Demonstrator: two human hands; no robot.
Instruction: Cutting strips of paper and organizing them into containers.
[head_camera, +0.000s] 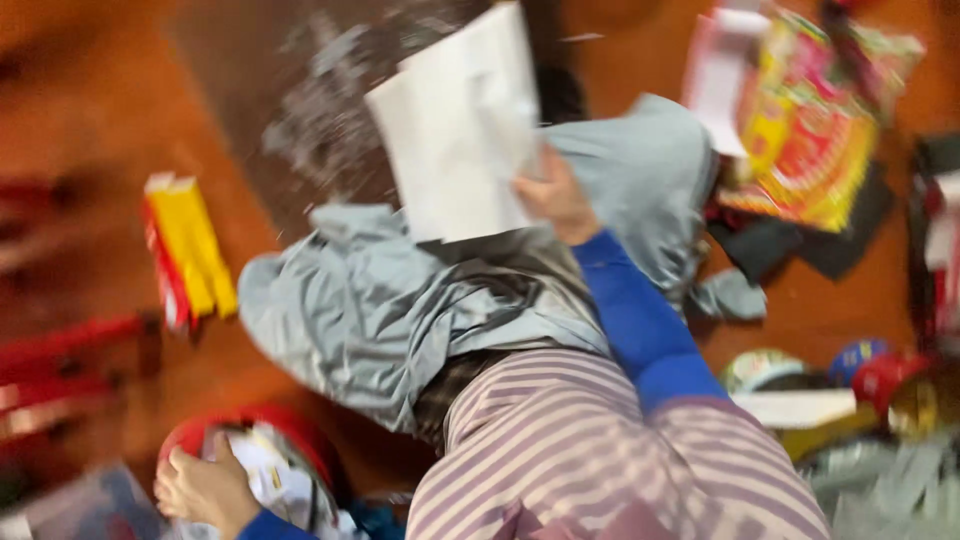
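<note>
Seemingly white sheet (455, 130) in right-hand fingers (545, 195)

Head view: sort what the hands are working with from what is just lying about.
In hand:
- right hand holding white paper sheet over grey cloth
- left hand on red bowl of scraps

Lying about:
- yellow and red box
- colourful packet
- black cloth
- round tins

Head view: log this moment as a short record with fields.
Right hand: grips a white sheet of paper, raised over grey cloth
Left hand: rests on a red container stuffed with paper
Floor: reddish-brown
Left of cloth: yellow and red packet
Upper right: colourful printed package
Picture: motion-blurred
</note>
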